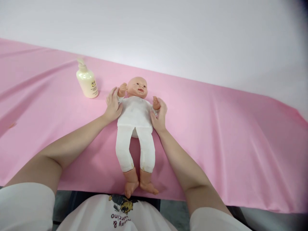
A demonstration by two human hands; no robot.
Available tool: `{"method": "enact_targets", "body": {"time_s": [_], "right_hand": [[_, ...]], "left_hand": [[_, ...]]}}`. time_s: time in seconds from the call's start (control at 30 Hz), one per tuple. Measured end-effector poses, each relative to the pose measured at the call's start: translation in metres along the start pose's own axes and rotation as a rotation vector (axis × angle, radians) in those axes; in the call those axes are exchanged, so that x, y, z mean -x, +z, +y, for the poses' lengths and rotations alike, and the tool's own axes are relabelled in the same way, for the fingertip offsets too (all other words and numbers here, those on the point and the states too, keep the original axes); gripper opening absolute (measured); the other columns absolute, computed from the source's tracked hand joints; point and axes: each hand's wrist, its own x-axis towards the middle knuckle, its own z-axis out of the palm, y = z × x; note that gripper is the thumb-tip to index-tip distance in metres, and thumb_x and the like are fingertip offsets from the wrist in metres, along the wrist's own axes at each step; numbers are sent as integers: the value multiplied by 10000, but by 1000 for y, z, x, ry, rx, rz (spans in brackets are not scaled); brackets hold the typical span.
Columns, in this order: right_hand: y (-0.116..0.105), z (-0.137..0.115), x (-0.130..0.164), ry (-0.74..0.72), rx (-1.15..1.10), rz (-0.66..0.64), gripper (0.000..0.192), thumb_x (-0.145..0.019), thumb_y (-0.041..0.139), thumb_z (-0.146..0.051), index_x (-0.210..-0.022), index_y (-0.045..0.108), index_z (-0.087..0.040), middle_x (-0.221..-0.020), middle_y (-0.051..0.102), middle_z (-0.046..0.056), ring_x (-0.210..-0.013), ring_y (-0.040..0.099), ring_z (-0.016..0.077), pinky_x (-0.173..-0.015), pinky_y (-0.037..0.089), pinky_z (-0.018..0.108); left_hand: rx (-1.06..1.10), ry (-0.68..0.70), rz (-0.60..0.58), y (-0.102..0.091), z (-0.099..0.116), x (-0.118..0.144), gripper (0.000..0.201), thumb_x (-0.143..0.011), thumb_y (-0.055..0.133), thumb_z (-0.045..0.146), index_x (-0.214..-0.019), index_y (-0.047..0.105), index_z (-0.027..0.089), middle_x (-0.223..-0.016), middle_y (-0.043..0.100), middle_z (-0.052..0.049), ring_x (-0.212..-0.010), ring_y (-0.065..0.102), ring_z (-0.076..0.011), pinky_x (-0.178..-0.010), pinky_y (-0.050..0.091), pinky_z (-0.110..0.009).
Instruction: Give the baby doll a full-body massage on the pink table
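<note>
A baby doll (pixel 136 112) in a white long-sleeved top and white trousers lies on its back, head away from me and bare feet near the table's front edge. My left hand (pixel 113 105) is curled around the doll's arm on the left, its thumb side against the doll's torso. On the other side, my right hand (pixel 160 116) wraps the opposite arm, thumb by the torso and fingers around the sleeve. Both small doll hands stick up above my grip. Parts of the doll's sleeves are hidden by my fingers.
A cream-coloured pump bottle (pixel 87 81) stands on the table, left of the doll's head. Pink cloth (pixel 192 128) with folds covers the table, whose front edge runs close to my body. Behind the table rises a plain white surface (pixel 168 35).
</note>
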Motion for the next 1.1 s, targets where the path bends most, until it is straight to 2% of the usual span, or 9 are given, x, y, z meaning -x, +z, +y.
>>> {"method": "enact_targets", "body": {"time_s": [0.2,0.3,0.37,0.47,0.57,0.7,0.87,1.0,1.1], "right_hand": [[8,29,-2,84,-169,227,713,-1021,346,-401,-1607,-45,-290,-1664,172,156,-1570,274,263,-1212,347,605],[9,35,-3,103,-173,280,684,-1042,279,-401,-1600,-108,-322,-1668,132,155,-1579,258,259,-1208,337,633],[8,31,-3,100,-166,272,648,-1049,257,-414,-1610,-57,-328,-1657,167,150,-1573,269,267,-1213,324,642],[2,15,0,63,-94,212,565,-1054,256,-426,-1601,170,-317,-1600,297,134,-1544,310,283,-1222,310,637],[-4,-2,1,7,33,112,499,-1051,268,-434,-1517,395,-306,-1556,375,117,-1512,341,302,-1211,317,630],[-6,-13,1,-58,141,-53,427,-1034,336,-437,-1345,601,-312,-1559,399,80,-1494,330,336,-1210,270,653],[-4,-16,-2,-33,188,-181,359,-998,437,-382,-1278,659,-343,-1571,413,32,-1517,258,354,-1219,220,655],[-4,-17,-3,-20,171,-206,366,-990,439,-374,-1286,650,-332,-1564,428,47,-1515,255,361,-1220,206,655],[-4,-16,-1,-11,155,-173,417,-991,427,-403,-1377,564,-325,-1569,415,74,-1501,299,349,-1213,240,648]], "left_hand": [[80,-114,147,4,-20,-1,811,-997,256,698,-1612,-18,245,-1672,203,-206,-1574,209,-295,-1276,188,-542],[120,-176,192,3,-20,-2,776,-998,234,704,-1612,0,291,-1671,213,-171,-1579,198,-273,-1281,183,-532],[100,-176,177,0,-15,-2,722,-1008,197,688,-1611,76,310,-1654,249,-151,-1570,214,-263,-1278,189,-521],[41,-101,112,-7,-2,-1,664,-1022,156,651,-1574,287,305,-1641,263,-139,-1555,229,-288,-1264,194,-532],[-13,-21,15,-11,10,0,631,-1038,166,606,-1490,476,295,-1645,258,-125,-1543,228,-324,-1247,180,-558],[-47,42,-126,-13,19,0,556,-1049,250,538,-1392,612,294,-1645,279,-116,-1527,225,-356,-1213,184,-601],[-91,81,-197,-13,24,-3,458,-1015,395,498,-1326,675,309,-1632,334,-97,-1516,202,-380,-1208,135,-648],[-105,92,-191,-12,27,-2,456,-1009,406,504,-1325,669,307,-1619,358,-97,-1517,203,-382,-1208,141,-646],[-91,87,-182,-12,25,0,513,-1020,369,531,-1409,589,279,-1636,326,-130,-1523,208,-383,-1208,150,-634]]}}
